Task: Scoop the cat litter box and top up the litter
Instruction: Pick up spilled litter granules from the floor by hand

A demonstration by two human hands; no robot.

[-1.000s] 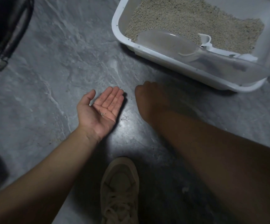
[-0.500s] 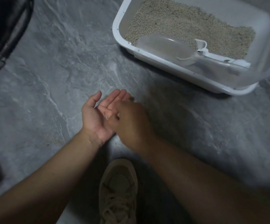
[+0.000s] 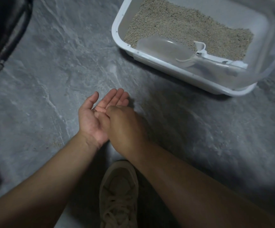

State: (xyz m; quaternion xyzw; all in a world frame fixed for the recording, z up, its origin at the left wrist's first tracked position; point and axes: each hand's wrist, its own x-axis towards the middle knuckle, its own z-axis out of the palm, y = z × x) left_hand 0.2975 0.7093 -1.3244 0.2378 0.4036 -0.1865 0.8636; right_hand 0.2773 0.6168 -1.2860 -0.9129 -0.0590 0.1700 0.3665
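The litter box [image 3: 151, 59] stands on the grey stone-patterned floor [image 3: 51, 79] at the far right of the view, well apart from both hands; nearest the camera a beige laced shoe [image 3: 119, 193] points forward between the two bare forearms; just beyond it the left hand [image 3: 94, 119] lies palm up above the floor, fingers stretched out and slightly cupped, thumb spread to the side, holding nothing that can be made out; the right hand [image 3: 125, 127] rests knuckles up across the right side of that open palm, its fingertips bunched together and pressed down into the palm; whether it pinches anything cannot be told, since the fingertips are hidden under the back of the hand; a few pale grains lie scattered on the floor to the left of the left wrist; farther off, the white box holds a bed of beige litter [image 3: 182, 28] that is deepest at the far side and thins toward the near wall; a translucent scoop [image 3: 164, 47] lies inside along that near wall, bowl to the left, handle running right; a clear plastic piece [image 3: 248, 68] covers the box's near right corner; at the far left edge a dark object with black cables [image 3: 10, 35] rests on the floor.
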